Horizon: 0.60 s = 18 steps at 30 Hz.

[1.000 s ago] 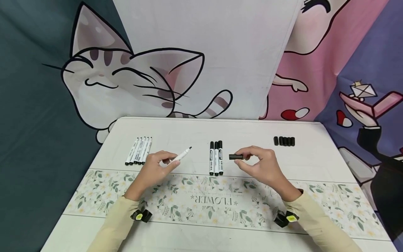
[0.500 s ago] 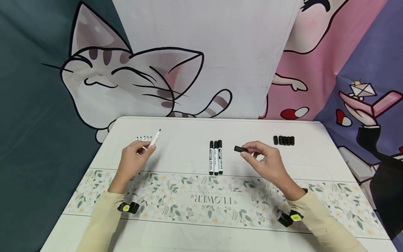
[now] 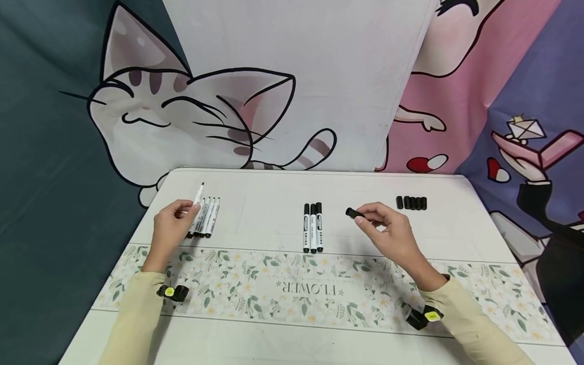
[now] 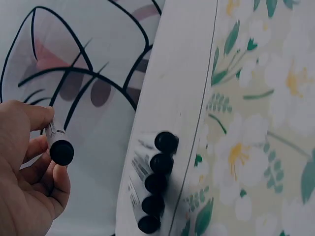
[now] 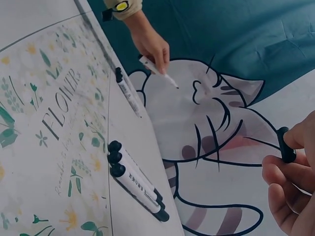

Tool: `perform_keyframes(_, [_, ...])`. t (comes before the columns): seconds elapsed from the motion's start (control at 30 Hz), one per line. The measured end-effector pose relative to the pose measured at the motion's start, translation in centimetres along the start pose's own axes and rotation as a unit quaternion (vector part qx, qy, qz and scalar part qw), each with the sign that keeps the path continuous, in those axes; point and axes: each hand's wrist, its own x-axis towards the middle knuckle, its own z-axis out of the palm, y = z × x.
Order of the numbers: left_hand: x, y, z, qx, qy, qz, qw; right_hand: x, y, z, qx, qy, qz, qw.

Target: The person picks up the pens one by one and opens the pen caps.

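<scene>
At the table's left, my left hand [image 3: 170, 225] pinches an uncapped white marker [image 3: 199, 192], its dark tip pointing away from me. The left wrist view shows this marker's black end [image 4: 62, 152] held off the table. Just beside it lies a row of several uncapped markers [image 3: 211, 218], partly hidden by the hand. Further right, my right hand [image 3: 390, 230] pinches a black marker cap [image 3: 353, 213] between thumb and fingers, above the table. Between the hands lie three capped markers [image 3: 313, 228], side by side.
Several black caps [image 3: 412, 203] stand in a row at the back right of the white table [image 3: 264, 192]. A floral strip with the word FLOWER [image 3: 310, 290] crosses the table's nearer part. Behind the table hangs a cartoon cat backdrop [image 3: 182, 116].
My left hand has carried the uncapped marker leftward to the row of uncapped markers, turning it more upright in view. My right hand has shifted slightly right and away with the cap.
</scene>
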Motion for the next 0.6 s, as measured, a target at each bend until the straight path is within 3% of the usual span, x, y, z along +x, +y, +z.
perform_keyframes(0.33, [1.2, -3.1, -0.1, 0.013, 0.012, -0.090, 0.9958, -0.3, 0.3, -0.8, 0.011, -0.002, 0.029, 1.000])
perform_keyframes(0.6, [1.5, -4.5, 0.2, -0.001, 0.004, -0.136, 0.9907, -0.4, 0.4, -1.4, 0.034, -0.001, 0.041, 0.999])
